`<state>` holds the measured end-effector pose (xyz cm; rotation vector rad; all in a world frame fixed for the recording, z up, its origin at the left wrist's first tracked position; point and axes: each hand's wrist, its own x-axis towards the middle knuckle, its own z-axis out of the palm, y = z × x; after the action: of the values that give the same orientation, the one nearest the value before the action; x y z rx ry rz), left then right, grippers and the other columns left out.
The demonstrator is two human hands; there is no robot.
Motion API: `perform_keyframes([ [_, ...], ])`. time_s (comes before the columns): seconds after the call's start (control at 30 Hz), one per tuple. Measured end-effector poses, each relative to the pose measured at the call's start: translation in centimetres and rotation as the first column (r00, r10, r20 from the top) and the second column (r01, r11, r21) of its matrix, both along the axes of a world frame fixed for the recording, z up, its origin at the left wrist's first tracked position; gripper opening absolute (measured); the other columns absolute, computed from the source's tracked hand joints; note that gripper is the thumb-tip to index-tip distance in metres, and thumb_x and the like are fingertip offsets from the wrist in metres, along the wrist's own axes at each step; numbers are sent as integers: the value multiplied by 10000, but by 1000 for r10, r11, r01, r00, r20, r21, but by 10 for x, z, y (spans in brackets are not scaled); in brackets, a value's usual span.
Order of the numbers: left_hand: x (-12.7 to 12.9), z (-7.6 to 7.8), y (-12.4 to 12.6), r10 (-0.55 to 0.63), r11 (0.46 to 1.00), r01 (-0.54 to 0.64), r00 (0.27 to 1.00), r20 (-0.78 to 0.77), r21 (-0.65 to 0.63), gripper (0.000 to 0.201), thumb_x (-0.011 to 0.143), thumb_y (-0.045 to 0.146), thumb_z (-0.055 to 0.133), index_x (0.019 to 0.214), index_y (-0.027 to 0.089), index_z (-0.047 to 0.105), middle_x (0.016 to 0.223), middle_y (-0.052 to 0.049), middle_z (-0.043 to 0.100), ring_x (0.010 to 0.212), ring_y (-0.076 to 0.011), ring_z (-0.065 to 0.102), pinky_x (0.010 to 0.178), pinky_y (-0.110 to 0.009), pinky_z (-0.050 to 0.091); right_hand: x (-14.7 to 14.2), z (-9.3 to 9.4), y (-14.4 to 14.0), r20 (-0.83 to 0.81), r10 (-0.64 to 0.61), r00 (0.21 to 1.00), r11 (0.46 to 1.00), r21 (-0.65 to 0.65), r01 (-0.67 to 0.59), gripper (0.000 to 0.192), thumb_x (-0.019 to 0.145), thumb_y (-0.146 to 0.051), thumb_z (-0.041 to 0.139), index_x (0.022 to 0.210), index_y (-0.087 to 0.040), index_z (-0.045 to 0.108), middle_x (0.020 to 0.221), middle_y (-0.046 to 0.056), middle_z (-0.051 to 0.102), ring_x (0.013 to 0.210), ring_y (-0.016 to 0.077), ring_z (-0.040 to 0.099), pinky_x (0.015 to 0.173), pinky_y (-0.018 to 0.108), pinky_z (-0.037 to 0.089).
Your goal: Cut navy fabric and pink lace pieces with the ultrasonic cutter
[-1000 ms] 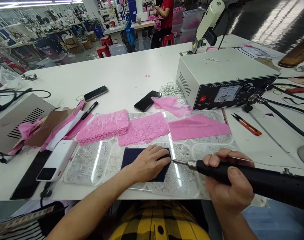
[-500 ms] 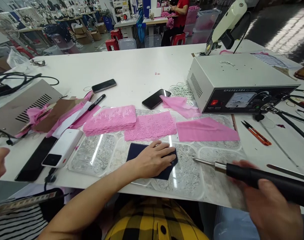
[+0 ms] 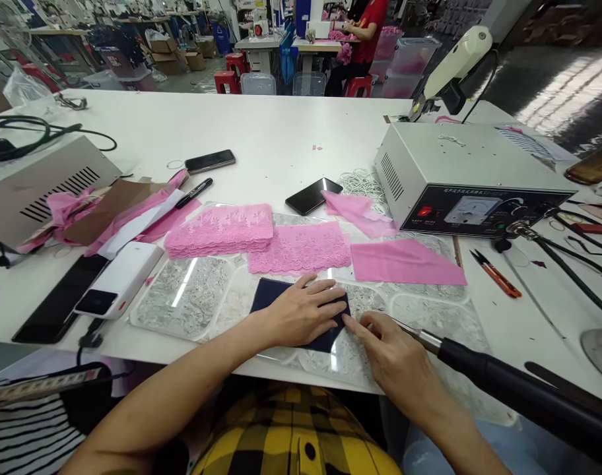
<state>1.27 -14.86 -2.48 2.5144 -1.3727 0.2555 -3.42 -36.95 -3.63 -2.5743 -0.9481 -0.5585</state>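
The left hand (image 3: 301, 310) lies flat on a dark navy piece of cloth (image 3: 268, 297), fingers spread wide and pressing down, evidently to keep the cloth from sliding on the clear patterned mat (image 3: 182, 307) beneath it. The cloth sits on that mat at the near edge of the white surface (image 3: 261, 135), just in front of the strip of pink lace (image 3: 298, 247).

The right hand (image 3: 395, 359) reaches to the cloth's right corner, forefinger and thumb drawn narrow at the edge; I cannot tell whether they actually pinch the cloth. A black-handled tool with a metal tip (image 3: 503, 386) lies along the outer side of this hand, to the right of the cloth. Whether the hand grips it is not clear.

Beyond the cloth, a thicker folded stack of pink lace (image 3: 219, 231) lies to the left of the lace strip, and a flat pink sheet (image 3: 404, 262) to its right. A grey control box with a dial (image 3: 472, 178) stands behind and right of the cloth, orange snips (image 3: 496, 274) beside it. Left of the cloth rests a white power pack (image 3: 120, 280). Two phones (image 3: 313, 195) (image 3: 209, 160) lie further back.
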Motion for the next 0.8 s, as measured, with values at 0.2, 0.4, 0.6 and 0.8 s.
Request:
perform_keyframes([
  [0.2, 0, -2, 1, 0, 1000, 0, 1000, -18, -18, 292, 943, 316, 523, 1171, 155, 611, 1339, -79, 588, 1248, -271, 510, 1042, -464, 377, -4, -5, -6, 54, -47, 997, 998, -28, 49, 401, 896, -37, 404, 1237, -178, 562, 962, 82, 636, 835, 151, 652, 708, 236, 551],
  [0.4, 0, -4, 0, 2, 1000, -3, 1000, -15, -26, 300, 949, 321, 515, 1179, 155, 613, 1341, -82, 588, 1249, -273, 513, 1052, -467, 371, -3, -3, -5, 67, -52, 996, 997, -50, 55, 374, 907, -51, 406, 1222, -175, 565, 969, 86, 632, 840, 156, 650, 698, 235, 549],
  [0.6, 2, 4, 2, -1, 998, 1, 1000, -13, -59, 276, 957, 297, 505, 1172, 165, 619, 1331, -73, 594, 1257, -252, 512, 1060, -441, 369, -6, -3, -7, 53, -39, 998, 998, -39, 41, 382, 912, -39, 417, 1233, -169, 578, 964, 88, 628, 858, 163, 647, 705, 249, 550],
  [0.8, 2, 6, 1, -15, 1000, 15, 1000, -12, -19, 238, 942, 269, 537, 1136, 175, 640, 1301, -65, 616, 1248, -253, 524, 1061, -449, 376, -9, 5, -7, 27, -22, 999, 999, 46, 20, 365, 903, -38, 448, 1207, -161, 609, 966, 90, 652, 872, 170, 661, 730, 257, 552],
])
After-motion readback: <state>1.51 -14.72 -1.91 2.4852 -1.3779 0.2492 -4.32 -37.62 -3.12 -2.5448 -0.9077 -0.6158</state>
